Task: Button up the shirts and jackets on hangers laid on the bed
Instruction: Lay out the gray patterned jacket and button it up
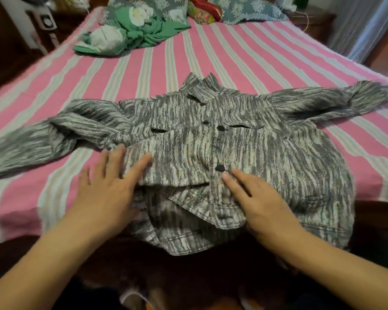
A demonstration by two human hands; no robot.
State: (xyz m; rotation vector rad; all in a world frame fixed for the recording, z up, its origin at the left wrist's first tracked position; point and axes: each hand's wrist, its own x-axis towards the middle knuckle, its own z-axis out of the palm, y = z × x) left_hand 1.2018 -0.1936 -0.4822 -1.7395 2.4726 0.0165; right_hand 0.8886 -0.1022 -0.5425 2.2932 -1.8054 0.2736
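A grey and white streaked jacket (267, 153) lies face up on the bed, sleeves spread to both sides and collar pointing away from me. Black buttons run down its front; the lowest visible button (220, 168) sits just above my right fingertips. My left hand (108, 186) rests flat with straight fingers on the jacket's left front panel. On the placket near the hem lies my right hand (255, 198), its fingers straight and pressing the cloth. The hem hangs over the bed's near edge. No hanger shows.
The bed has a pink and white striped cover (211, 59). A crumpled green floral cloth (132, 32) lies at the far left, and pillows (244, 7) line the head of the bed. Dark furniture stands to the left, a curtain to the right.
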